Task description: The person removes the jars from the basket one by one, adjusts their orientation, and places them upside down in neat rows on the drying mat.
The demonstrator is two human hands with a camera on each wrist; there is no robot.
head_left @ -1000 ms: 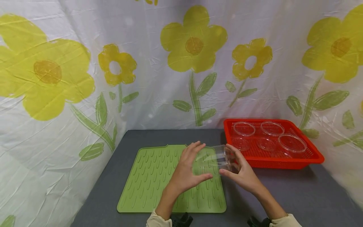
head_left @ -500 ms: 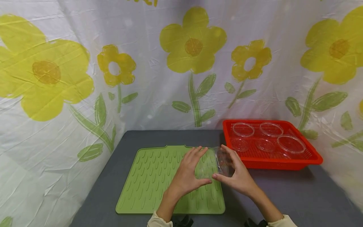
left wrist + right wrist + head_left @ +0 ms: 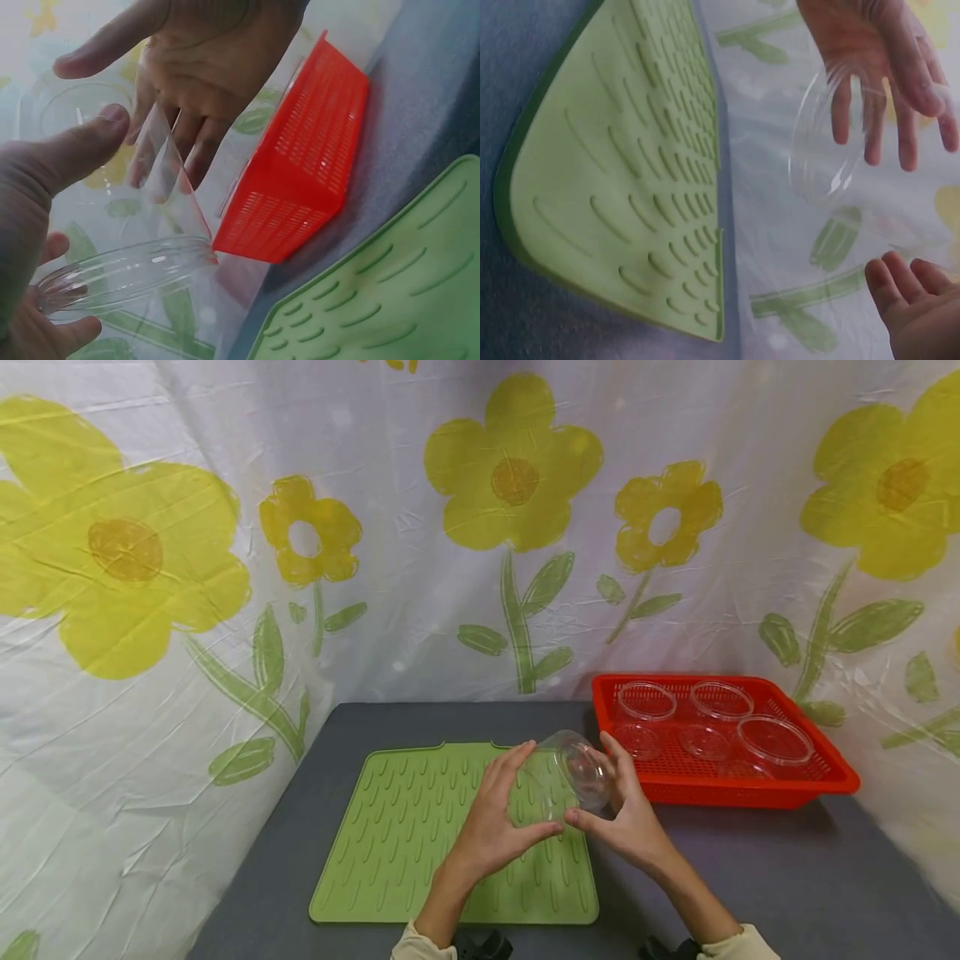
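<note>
A clear cup (image 3: 557, 770) is held tilted on its side above the right part of a green ribbed mat (image 3: 427, 835). My left hand (image 3: 491, 822) holds its left end, thumb below and fingers above. At the other end my right hand (image 3: 632, 822) grips it, with the thumb on the near side and fingers round the far side. In the left wrist view the cup's ringed edge (image 3: 142, 271) lies by the left fingers, and the right palm faces it. A round edge of the cup (image 3: 810, 150) also shows in the right wrist view, the left fingers behind it.
A red perforated basket (image 3: 731, 793) stands at the back right of the dark grey table (image 3: 712, 860). Inside it are 3 clear cups (image 3: 716, 700), standing upright. A white curtain (image 3: 405, 610) printed with yellow flowers hangs behind the table.
The cup has turned between the hands, so its right end now faces more toward me. My right hand has come slightly left; the left hand has barely moved.
</note>
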